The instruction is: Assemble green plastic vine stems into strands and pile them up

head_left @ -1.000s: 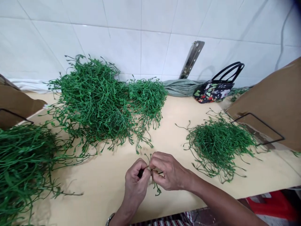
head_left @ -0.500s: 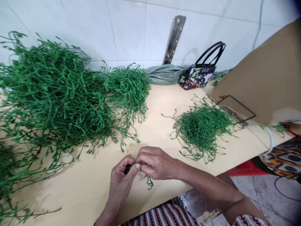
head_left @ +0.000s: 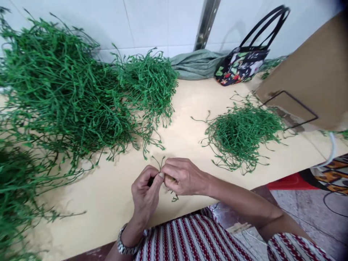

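Close to the table's front edge, my left hand pinches thin green plant stems between thumb and forefinger. My right hand meets it there, its fingertips closed on the same stems. Two fine tips stick up above the pinch, and small forked ends hang below my right hand. The exact join between the fingers is hidden. To the right of my hands lies a loose heap of similar stems. A much larger pile spreads over the left, with a smaller bunch beside it.
Along the tiled wall lie a green cloth and a flowered handbag. A brown cardboard sheet leans at the right, near a thin dark wire frame. More stems reach the left front of the pale table.
The view has tilted down and shifted, so the wall things sit higher. Both hands remain together on the stems; the tips above the pinch now show more clearly.
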Motion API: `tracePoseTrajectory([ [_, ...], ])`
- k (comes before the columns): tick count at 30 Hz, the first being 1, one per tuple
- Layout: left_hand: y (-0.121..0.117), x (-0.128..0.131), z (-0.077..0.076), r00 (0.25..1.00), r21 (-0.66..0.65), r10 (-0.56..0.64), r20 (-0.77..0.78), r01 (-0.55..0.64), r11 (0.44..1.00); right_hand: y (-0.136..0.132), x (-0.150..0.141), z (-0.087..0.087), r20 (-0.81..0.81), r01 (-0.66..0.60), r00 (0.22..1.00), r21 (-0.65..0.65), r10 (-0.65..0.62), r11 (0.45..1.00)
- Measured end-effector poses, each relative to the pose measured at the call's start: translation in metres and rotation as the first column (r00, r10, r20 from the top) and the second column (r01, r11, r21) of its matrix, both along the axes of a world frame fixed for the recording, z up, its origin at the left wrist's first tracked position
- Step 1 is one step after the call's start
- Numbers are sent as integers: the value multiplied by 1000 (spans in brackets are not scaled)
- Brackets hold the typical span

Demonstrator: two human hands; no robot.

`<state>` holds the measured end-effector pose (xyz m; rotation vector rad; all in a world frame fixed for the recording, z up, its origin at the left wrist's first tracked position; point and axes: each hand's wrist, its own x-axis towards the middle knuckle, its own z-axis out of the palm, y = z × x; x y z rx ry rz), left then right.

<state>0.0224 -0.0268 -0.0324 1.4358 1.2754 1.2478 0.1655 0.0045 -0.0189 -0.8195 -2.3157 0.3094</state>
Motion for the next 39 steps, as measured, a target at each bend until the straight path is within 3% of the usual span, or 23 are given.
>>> tracePoseTrajectory([
  [7, -10, 10, 1, 987, 36, 38, 156, -44, 998, -6, -4, -4, -231, -15, 973, -129, -16, 992],
  [12, -2, 1, 0, 970, -101, -14, 245, 40, 994, 0, 9, 2, -313, 2, 943, -339, -115, 941],
  [16, 5, -14, 1, 969, -184, -65, 237, 111, 977, 10, 31, 5, -565, -17, 756, -522, -331, 853],
  [19, 7, -17, 3, 973, -239, -123, 197, 170, 956, 15, 44, 11, -660, -35, 656, -512, -367, 858],
  [20, 8, -17, 4, 972, -246, -137, 191, 182, 952, 15, 45, 14, -658, -16, 664, -489, -357, 872],
  [22, 8, -15, 5, 969, -246, -148, 199, 196, 949, 12, 43, 21, -585, 8, 764, -414, -273, 910],
  [24, 9, -12, 5, 963, -242, -144, 229, 199, 950, 8, 36, 25, -412, -56, 907, -326, -88, 944],
  [27, 9, -10, 3, 947, -239, -147, 287, 219, 946, 3, 20, 21, -194, -173, 973, -245, 127, 954],
  [33, 5, -12, 2, 898, -228, -214, 384, 317, 921, 4, 12, 2, -154, -123, 984, -192, 94, 974],
  [39, 3, -9, -2, 897, -310, -123, 425, 272, 911, -2, 14, -7, -124, 1, 992, -51, -7, 999],
])
